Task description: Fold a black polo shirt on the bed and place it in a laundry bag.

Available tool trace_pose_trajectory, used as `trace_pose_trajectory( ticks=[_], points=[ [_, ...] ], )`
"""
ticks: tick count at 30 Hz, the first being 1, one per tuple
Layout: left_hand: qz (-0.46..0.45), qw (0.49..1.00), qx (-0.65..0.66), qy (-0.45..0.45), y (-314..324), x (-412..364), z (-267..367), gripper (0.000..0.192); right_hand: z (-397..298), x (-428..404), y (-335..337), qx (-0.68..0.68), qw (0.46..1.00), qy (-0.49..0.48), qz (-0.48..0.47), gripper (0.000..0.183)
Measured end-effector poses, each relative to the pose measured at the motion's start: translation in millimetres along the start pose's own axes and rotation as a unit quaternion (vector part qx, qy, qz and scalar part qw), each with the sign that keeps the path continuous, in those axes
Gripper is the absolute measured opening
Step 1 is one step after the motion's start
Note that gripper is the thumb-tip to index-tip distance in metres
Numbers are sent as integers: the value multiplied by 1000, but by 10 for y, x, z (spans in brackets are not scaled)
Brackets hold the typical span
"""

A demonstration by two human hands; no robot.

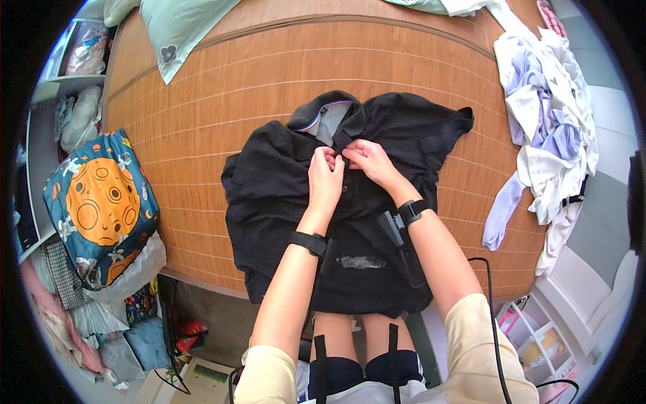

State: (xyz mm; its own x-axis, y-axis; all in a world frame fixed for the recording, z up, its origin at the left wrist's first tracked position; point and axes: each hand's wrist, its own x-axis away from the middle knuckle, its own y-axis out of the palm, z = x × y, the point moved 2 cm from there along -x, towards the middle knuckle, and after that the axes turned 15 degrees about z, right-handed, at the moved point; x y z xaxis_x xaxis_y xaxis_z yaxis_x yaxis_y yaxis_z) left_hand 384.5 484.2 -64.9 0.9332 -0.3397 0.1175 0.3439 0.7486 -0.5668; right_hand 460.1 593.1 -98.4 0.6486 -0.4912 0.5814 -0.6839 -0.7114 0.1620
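A black polo shirt (282, 202) lies front up on a bamboo mat (212, 116), its collar (306, 112) away from me. The collar has a striped inner edge, and a grey lining shows inside. My left hand (325, 177) and my right hand (371, 161) pinch the placket just below the collar, their fingertips almost meeting. A dark button (344, 189) shows lower on the placket. Whitish marks (361, 262) are on the lower front. The fingers hide the part between them. Each wrist wears a black strap.
White and lavender clothes (545, 116) are heaped at the right edge. A pale green pillow (184, 30) lies at the upper left. A blue bag with an orange moon print (103, 202) stands at the left, beside shelves of bagged things. A black cable (489, 303) runs by my right arm.
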Motion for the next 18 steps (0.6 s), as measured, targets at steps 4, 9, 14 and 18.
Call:
trace_pose_trajectory(
  ticks=[4, 9, 14, 18],
  points=[
    [29, 999, 3, -17, 33, 51, 10, 20, 23, -43, -35, 36, 999, -12, -5, 19],
    [48, 999, 26, -4, 19, 26, -33, 17, 18, -32, 10, 18, 999, -36, 21, 16],
    [33, 999, 26, 4, 49, -11, -129, 18, 59, -19, 43, 30, 997, -44, 56, 17],
    [-2, 999, 29, 13, 46, -50, -114, 18, 42, -15, 42, 70, 992, -59, 81, 19]
  ],
)
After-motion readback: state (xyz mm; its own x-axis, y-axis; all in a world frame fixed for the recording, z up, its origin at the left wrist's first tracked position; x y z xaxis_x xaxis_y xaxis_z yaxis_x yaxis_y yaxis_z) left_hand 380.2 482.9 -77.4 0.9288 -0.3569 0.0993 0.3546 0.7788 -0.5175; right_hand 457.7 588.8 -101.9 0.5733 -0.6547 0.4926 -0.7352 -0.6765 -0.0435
